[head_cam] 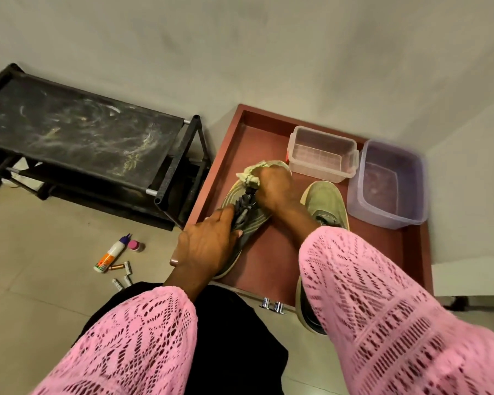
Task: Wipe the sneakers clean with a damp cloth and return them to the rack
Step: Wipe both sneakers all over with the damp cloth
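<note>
Head view: right hand (271, 189) grips a cloth (250, 175) on a sneaker (237, 195). Left hand (208, 243) holds that sneaker.

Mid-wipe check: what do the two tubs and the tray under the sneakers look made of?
Clear tub: see-through rigid plastic, clip tabs on its ends. Purple tub: translucent, glossy plastic. Tray: probably laminated wood, matte reddish-brown with flat board walls; exact material unclear.

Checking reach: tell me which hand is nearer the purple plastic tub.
Right. The right hand holds a cloth on the sneaker's toe, a short way left of the purple plastic tub; the left hand grips the heel end, farther left.
</note>
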